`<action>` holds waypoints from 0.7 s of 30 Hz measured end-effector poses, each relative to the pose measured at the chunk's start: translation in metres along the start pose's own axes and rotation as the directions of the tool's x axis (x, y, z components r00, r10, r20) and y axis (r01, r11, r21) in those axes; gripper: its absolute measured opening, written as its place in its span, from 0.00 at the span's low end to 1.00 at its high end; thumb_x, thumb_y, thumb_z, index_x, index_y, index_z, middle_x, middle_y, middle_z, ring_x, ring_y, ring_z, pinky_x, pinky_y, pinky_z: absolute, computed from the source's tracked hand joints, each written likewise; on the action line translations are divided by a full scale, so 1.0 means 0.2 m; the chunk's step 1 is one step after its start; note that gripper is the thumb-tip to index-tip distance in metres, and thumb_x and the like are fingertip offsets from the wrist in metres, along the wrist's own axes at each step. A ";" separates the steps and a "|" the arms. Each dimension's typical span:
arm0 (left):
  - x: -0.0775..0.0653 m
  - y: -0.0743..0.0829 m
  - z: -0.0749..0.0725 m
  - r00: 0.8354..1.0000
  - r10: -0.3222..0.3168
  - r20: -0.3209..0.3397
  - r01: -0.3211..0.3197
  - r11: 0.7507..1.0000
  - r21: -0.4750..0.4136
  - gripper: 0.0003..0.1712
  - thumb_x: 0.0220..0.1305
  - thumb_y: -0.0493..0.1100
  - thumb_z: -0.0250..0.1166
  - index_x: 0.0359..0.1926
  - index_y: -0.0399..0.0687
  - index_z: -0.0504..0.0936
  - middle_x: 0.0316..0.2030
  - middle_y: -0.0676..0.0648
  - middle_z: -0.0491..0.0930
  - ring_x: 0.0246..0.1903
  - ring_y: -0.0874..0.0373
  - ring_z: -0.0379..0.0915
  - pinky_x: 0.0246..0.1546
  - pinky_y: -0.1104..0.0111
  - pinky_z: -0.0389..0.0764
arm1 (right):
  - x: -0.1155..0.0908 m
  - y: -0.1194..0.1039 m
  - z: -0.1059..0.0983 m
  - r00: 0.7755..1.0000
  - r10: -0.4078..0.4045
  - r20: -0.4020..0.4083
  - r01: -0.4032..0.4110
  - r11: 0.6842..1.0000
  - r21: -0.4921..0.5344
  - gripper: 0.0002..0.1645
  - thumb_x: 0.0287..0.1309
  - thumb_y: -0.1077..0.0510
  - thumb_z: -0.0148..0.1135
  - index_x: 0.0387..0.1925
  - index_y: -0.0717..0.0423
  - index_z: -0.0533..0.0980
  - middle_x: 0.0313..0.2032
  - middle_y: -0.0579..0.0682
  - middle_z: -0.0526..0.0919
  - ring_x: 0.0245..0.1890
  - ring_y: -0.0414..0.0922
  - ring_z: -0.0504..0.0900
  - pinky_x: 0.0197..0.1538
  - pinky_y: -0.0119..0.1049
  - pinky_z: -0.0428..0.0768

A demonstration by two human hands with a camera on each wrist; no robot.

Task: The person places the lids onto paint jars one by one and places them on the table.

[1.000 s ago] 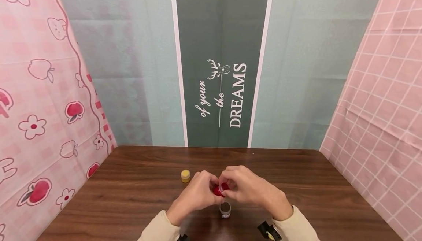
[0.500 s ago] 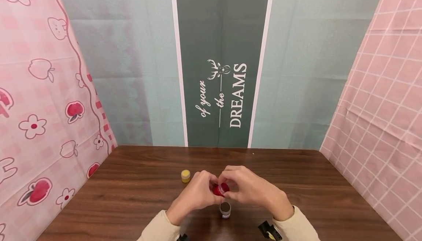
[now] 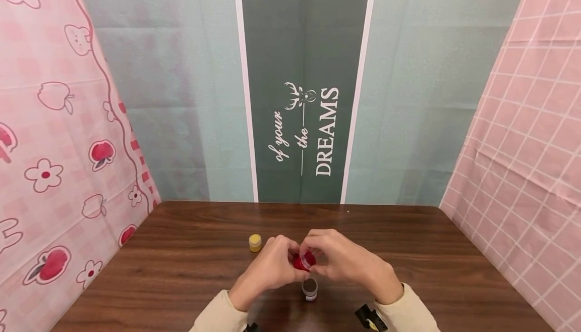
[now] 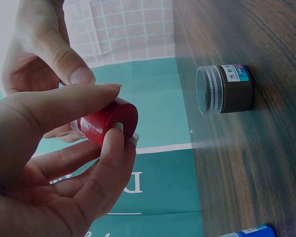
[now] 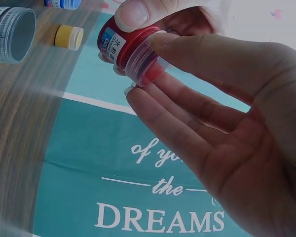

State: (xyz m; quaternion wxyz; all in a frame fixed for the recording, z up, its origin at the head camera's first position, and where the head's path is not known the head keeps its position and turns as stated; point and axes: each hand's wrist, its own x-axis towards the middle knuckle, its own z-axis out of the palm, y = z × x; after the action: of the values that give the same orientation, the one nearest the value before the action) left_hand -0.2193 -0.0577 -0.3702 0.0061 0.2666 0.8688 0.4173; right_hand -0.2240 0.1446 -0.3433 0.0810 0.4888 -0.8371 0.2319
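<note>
A small red paint jar (image 3: 305, 261) with a clear ribbed lid (image 5: 142, 61) is held tilted above the table, between both hands. My left hand (image 3: 276, 264) grips its red body, thumb and fingers around the base end, as the left wrist view shows. My right hand (image 3: 338, 256) has its thumb and fingertips at the ribbed lid, pinching its edge. The lid is on the jar. Below the hands a dark brown paint jar (image 3: 310, 290) with a clear lid stands upright. Left of my left hand stands a yellow paint jar (image 3: 255, 243).
A blue paint jar (image 4: 254, 232) shows partly in both wrist views; in the head view it is hidden. The wooden table (image 3: 386, 231) ends at a green curtain (image 3: 299, 185) behind. Pink cloths hang at the left (image 3: 68, 120) and right.
My right fingers have shifted slightly at the lid, so more of its red face shows than a second ago. Both hands and the standing jars otherwise keep their places.
</note>
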 end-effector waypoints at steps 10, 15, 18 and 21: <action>0.00 0.00 0.00 1.000 0.007 -0.001 -0.007 1.000 -0.002 0.10 0.47 0.37 0.82 0.32 0.44 0.90 0.27 0.50 0.89 0.24 0.71 0.78 0.26 0.77 0.80 | 0.00 0.00 0.00 1.000 -0.008 0.004 0.008 1.000 -0.013 0.15 0.49 0.70 0.76 0.35 0.51 0.82 0.34 0.44 0.82 0.36 0.34 0.79 0.42 0.21 0.80; 0.00 0.00 0.00 1.000 0.005 -0.004 -0.005 1.000 0.013 0.10 0.47 0.38 0.82 0.32 0.44 0.89 0.26 0.50 0.89 0.23 0.71 0.77 0.25 0.77 0.79 | 0.00 0.00 0.00 1.000 0.007 0.006 -0.007 1.000 0.006 0.14 0.51 0.69 0.76 0.36 0.52 0.82 0.34 0.45 0.83 0.36 0.34 0.80 0.42 0.21 0.81; 0.00 0.00 0.00 1.000 0.002 -0.010 -0.001 1.000 0.020 0.10 0.47 0.38 0.81 0.32 0.44 0.89 0.26 0.51 0.88 0.23 0.71 0.77 0.25 0.77 0.79 | 0.00 0.00 0.00 0.999 0.039 0.012 -0.039 0.998 0.041 0.13 0.53 0.69 0.74 0.37 0.53 0.82 0.35 0.46 0.83 0.37 0.34 0.82 0.42 0.22 0.82; 0.00 0.00 0.00 1.000 0.000 -0.016 0.000 1.000 0.025 0.10 0.47 0.38 0.81 0.31 0.44 0.89 0.25 0.52 0.88 0.22 0.71 0.76 0.25 0.77 0.79 | 0.00 0.00 0.00 0.998 0.069 0.013 -0.069 0.995 0.068 0.11 0.54 0.69 0.73 0.37 0.55 0.82 0.35 0.47 0.83 0.37 0.34 0.84 0.41 0.25 0.85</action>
State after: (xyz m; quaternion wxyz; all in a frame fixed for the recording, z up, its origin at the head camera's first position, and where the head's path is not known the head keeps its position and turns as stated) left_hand -0.2192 -0.0567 -0.3705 -0.0043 0.2632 0.8740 0.4084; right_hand -0.2239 0.1436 -0.3431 0.0517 0.4633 -0.8455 0.2604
